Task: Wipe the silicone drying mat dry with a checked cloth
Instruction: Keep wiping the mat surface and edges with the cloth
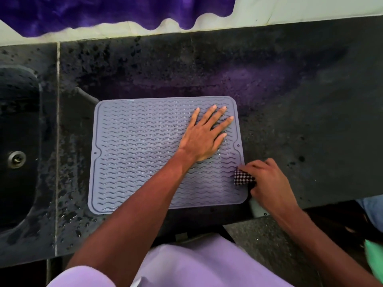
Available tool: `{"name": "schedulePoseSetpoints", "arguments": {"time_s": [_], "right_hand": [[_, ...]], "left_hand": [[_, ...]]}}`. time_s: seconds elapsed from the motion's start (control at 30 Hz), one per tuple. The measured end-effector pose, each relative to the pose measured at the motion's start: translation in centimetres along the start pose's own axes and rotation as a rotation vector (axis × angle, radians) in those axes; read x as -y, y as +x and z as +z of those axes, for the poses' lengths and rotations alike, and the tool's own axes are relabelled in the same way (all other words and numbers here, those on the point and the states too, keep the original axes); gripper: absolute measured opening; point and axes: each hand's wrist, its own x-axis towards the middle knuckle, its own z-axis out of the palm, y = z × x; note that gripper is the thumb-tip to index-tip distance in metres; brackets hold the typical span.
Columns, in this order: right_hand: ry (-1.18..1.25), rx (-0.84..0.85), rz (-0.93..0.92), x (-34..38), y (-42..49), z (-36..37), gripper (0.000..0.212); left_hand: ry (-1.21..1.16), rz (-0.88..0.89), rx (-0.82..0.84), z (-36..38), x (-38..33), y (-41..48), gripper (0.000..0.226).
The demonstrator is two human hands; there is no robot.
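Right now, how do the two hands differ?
The left hand lies flat, fingers spread; the right hand is curled. The left hand holds nothing; the right hand grips a checked cloth. The left hand rests on the mat; the right hand at its edge. Both are bare.

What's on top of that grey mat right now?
A left hand lies flat on the mat; a right hand holds a checked cloth at its right edge. Anything under the palm is hidden.
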Motion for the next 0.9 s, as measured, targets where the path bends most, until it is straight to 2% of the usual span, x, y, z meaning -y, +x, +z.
{"name": "schedulePoseSetpoints", "arguments": {"time_s": [0.13,0.23,0.3,0.4,0.5,0.6,0.73,0.9], "right_hand": [[-0.011,0.121,0.031,0.3,-2.9,0.2,0.067],[0.028,0.288,0.044,0.3,-3.3,-0.9,0.053],[0.128,0.334,0.073,0.3,-2.4,-1.8,0.047],[0.199,0.179,0.095,0.5,0.6,-2.5,0.043],[0.08,0.025,0.082,1.5,3.7,-2.6,0.046],[-0.016,0.035,0.013,2.1,4.2,-1.8,0.049],[0.047,0.039,0.031,0.9,2.2,-0.6,0.067],[0.12,0.086,0.065,0.3,-1.7,0.9,0.075]], "left_hand": [[-0.002,-0.004,-0.02,0.1,0.0,0.0,0.057],[0.0,-0.002,-0.039,0.2,-0.1,-0.1,0.057],[0.0,-0.006,-0.048,0.3,-0.1,-0.1,0.057],[0.001,-0.014,-0.055,0.3,-0.1,0.0,0.056],[-0.001,-0.023,-0.058,0.4,0.0,0.0,0.056],[-0.001,-0.025,-0.058,0.6,0.1,0.1,0.055],[-0.007,-0.035,-0.055,0.6,0.2,0.2,0.055],[-0.011,-0.035,-0.047,0.4,0.2,0.1,0.055]]}}
